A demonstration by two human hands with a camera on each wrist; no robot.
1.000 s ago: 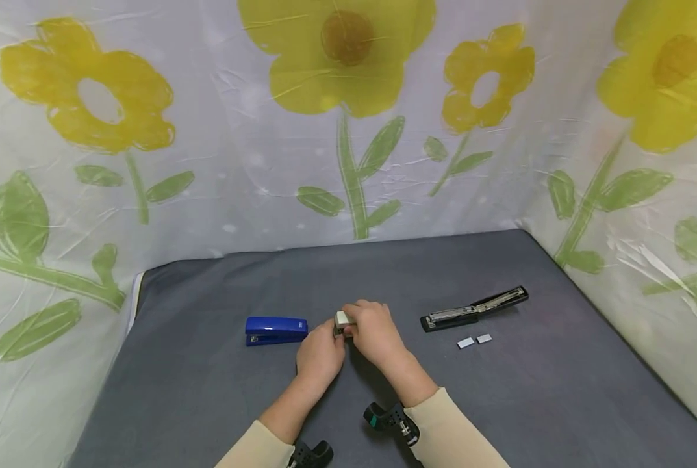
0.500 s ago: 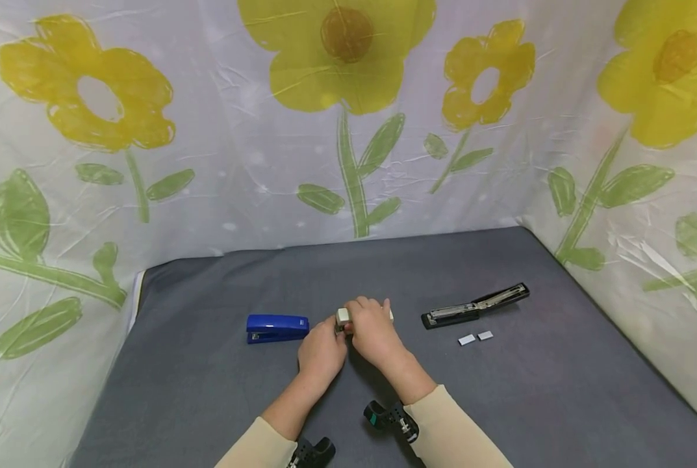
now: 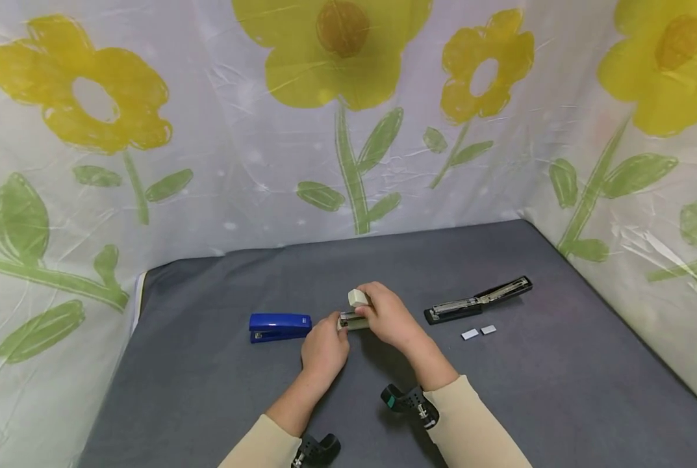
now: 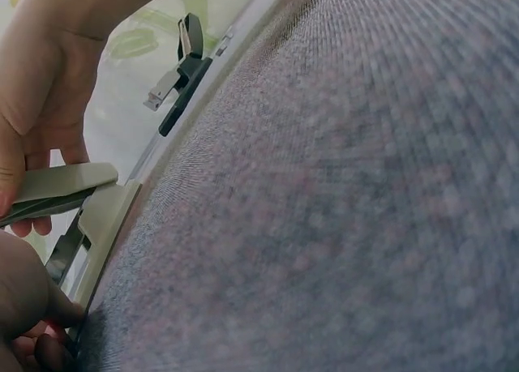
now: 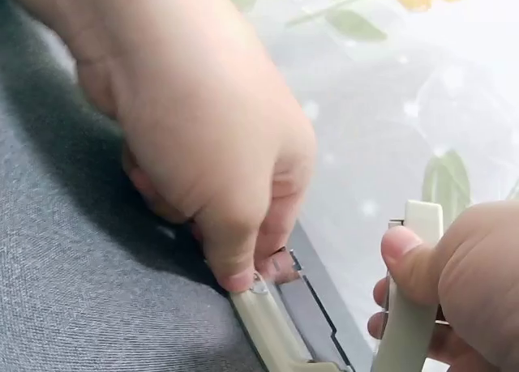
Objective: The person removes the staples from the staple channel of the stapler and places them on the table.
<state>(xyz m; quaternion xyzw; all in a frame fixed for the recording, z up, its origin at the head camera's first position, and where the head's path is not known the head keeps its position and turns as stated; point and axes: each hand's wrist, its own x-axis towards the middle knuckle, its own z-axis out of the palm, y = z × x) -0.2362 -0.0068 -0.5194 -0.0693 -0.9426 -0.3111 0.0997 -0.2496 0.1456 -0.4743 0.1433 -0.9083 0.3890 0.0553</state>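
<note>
Between my hands, a cream stapler stands open above the grey cloth. My left hand (image 3: 326,348) pinches the front end of its base (image 5: 272,331), thumb on the near side. My right hand (image 3: 392,315) grips the raised top arm (image 3: 358,298), fingers and thumb round it. The metal staple channel (image 3: 354,316) shows between the two parts; whether staples lie in it I cannot tell. In the left wrist view the cream hinge (image 4: 105,214) joins arm and base. A blue stapler (image 3: 279,327) lies just left of my left hand.
To the right, a black stapler (image 3: 478,300) lies opened out on the dark grey cloth (image 3: 208,390). Two small pale strips (image 3: 469,335), likely staples, sit in front of it. A flower-printed curtain (image 3: 237,130) rises behind and at the sides.
My right hand has lifted the stapler's top arm up and away from its base, so the stapler has opened. The left hand keeps its pinch on the base.
</note>
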